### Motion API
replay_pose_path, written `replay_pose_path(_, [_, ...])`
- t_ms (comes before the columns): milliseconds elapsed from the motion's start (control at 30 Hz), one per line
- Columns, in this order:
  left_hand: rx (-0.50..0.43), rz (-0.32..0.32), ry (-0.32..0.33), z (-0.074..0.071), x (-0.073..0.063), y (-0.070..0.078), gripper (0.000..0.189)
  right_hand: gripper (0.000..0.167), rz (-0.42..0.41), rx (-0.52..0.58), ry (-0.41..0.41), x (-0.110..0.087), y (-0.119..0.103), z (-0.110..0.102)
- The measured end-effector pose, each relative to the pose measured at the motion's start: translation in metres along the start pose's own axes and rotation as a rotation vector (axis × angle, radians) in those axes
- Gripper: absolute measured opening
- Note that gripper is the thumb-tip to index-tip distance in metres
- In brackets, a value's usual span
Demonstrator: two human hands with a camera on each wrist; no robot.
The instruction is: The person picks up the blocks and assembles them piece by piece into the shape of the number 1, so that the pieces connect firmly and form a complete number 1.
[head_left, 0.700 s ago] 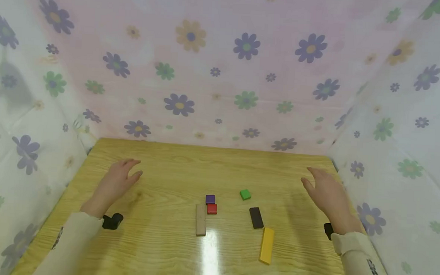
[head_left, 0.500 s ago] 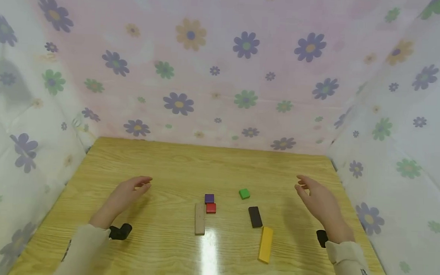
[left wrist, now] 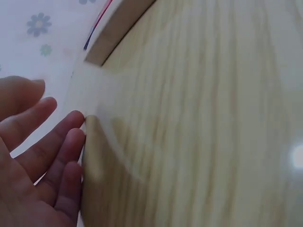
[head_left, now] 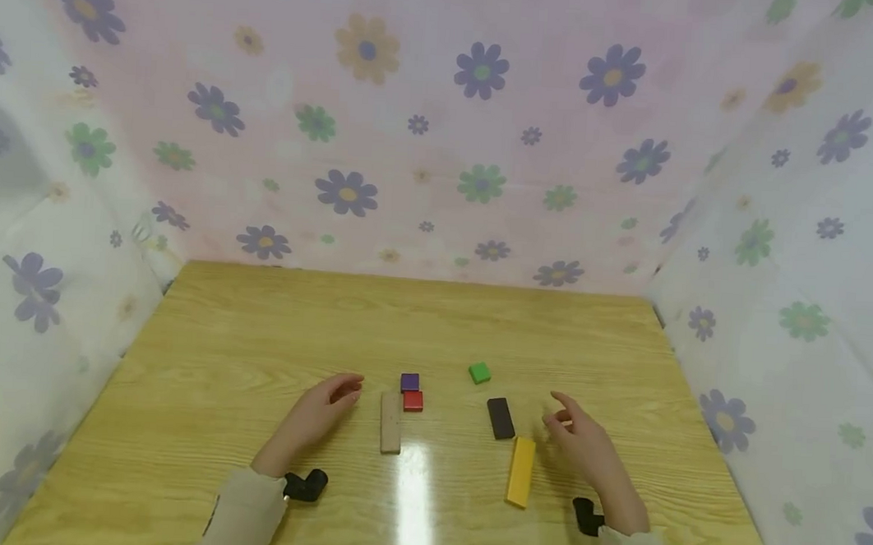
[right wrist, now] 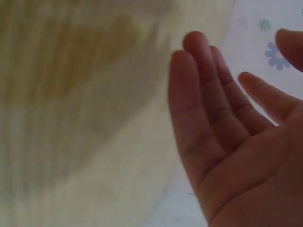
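Observation:
My left hand [head_left: 318,417] hovers over the table just left of a plain wooden block [head_left: 391,423], its fingers relaxed and holding nothing. In the left wrist view the end of that wooden block [left wrist: 120,30] shows beyond the fingertips. A purple block [head_left: 410,382] and a red block [head_left: 412,400] lie touching at its far right side. My right hand [head_left: 585,447], also holding nothing, is to the right of a black block [head_left: 500,418] and a long yellow block [head_left: 521,473]. Farther back lies a small green block [head_left: 480,373]. In the right wrist view the fingers [right wrist: 213,104] are loosely extended.
The blocks lie on a wood-grain table [head_left: 316,315]. Flower-patterned cloth [head_left: 413,156] hangs behind it and along both sides. Black wrist cameras [head_left: 307,485] are strapped on both wrists, below light sleeves [head_left: 246,516].
Both hands have moved inward and nearer the person, the left to the wooden block's side and the right towards the black and yellow blocks. The view shifted slightly; the blocks stay in place.

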State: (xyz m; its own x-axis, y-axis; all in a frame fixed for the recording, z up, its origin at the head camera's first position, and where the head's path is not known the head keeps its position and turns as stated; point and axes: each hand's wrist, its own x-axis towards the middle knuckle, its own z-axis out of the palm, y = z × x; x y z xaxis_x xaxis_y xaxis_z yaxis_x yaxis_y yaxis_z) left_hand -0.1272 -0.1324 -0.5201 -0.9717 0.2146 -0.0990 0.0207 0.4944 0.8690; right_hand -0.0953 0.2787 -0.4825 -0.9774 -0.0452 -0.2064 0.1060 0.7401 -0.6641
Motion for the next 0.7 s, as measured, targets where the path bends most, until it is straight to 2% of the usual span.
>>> replay_pose_path(133, [0.031, 0.066, 0.009, 0.020, 0.003, 0.003, 0.039, 0.056, 0.071, 0.092, -0.030, -0.008, 0.002, 0.019])
replay_pose_path(300, [0.169, 0.170, 0.019, 0.034, 0.005, 0.009, 0.055, 0.055, 0.075, 0.034, 0.031, -0.011, -0.006, 0.033])
replay_pose_path(433, [0.261, 0.227, -0.023, 0.041, 0.005, 0.012, 0.061, 0.057, 0.070, 0.000, 0.047, -0.008, -0.015, 0.040])
replay_pose_path(567, [0.344, 0.223, -0.056, 0.049, 0.004, 0.014, 0.060, 0.067, 0.069, -0.028, 0.018, -0.003, -0.024, 0.049])
replay_pose_path(700, [0.408, 0.171, -0.035, 0.062, 0.004, 0.018, 0.058, 0.075, 0.077, -0.110, -0.001, 0.004, -0.033, 0.057])
